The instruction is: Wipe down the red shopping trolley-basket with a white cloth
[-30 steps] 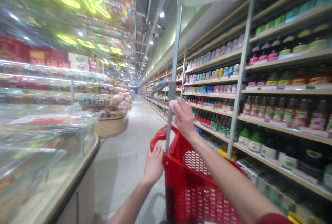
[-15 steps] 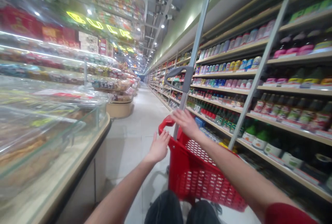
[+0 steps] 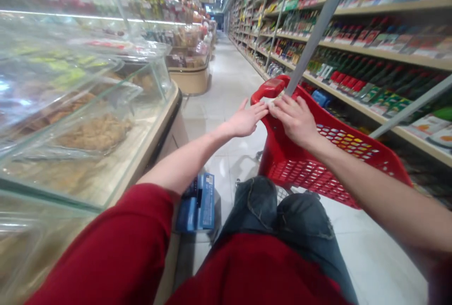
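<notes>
A red shopping cart [image 3: 307,142] stands ahead on my right, with a red handle [image 3: 270,89] at its near left corner. My left hand [image 3: 247,119] reaches in from the left, palm down, its fingers stretched out and fingertips at the handle. Beside it, my right hand [image 3: 297,120] has its fingers spread over the cart's corner. A small, crumpled-looking whitish thing [image 3: 272,100] lies under or against the fingertips of both hands; I cannot make out what it is. A grey pole [image 3: 310,36] rises from the cart just behind my right hand.
A glass-fronted food counter [image 3: 151,135] runs along my left. Blue boxes [image 3: 206,201] stand on the floor at its base. Long shelves [image 3: 388,51] of bottles and packs line the right side. The tiled aisle floor [image 3: 226,72] stretches ahead between them.
The view has tilted down, showing my lap and the blue boxes. My hands have come close together at the cart's handle, where the whitish thing now shows.
</notes>
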`<state>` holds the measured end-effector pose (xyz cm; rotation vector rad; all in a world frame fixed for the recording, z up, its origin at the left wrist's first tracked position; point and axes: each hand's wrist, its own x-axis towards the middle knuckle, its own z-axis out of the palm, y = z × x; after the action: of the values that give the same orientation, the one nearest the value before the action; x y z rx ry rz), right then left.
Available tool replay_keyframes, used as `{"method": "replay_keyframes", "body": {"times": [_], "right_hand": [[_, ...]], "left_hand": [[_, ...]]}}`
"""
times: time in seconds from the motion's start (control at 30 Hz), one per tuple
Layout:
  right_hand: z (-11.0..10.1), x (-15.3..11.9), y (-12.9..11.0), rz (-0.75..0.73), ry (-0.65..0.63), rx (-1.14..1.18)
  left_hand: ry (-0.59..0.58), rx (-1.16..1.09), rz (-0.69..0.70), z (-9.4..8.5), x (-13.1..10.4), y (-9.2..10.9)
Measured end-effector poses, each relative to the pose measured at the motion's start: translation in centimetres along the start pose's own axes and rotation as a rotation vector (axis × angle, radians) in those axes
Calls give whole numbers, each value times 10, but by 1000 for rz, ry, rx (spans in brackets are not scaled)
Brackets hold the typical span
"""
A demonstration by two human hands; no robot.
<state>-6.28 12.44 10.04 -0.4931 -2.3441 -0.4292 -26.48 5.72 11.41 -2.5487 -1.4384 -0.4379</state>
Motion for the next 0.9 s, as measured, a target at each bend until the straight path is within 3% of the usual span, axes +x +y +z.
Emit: {"method": "replay_keyframes", "body": {"times": [0.07,0.17,0.33,0.47,0.53,0.6,0.7,0.8,0.9], "right_hand": [[2,6,-2,87,68,44],[12,-3,-12,135,59,63],[42,-58,-33,118,-56,67],[65,-104,-44,61,-241,134],[72,-120,-52,101,-301,195],[72,-128,-61,213,-271,260],[57,-122,-75,461,-38,348],[33,-105,-90,703,227,442],[20,-97,-106,899,371,602]], "left_hand": [[23,-12,-26,-4,-1,-6],[59,-36,-98,-6,-2,-12],[60,-60,-130,-4,0,-11],[47,-64,-161,-6,2,-8],[68,-98,-194,-4,-1,-8],[145,-197,-284,3,-8,-1],[333,-574,-557,30,-25,32],[381,-1261,-816,68,-41,94],[429,-1835,-746,96,-43,152]]}}
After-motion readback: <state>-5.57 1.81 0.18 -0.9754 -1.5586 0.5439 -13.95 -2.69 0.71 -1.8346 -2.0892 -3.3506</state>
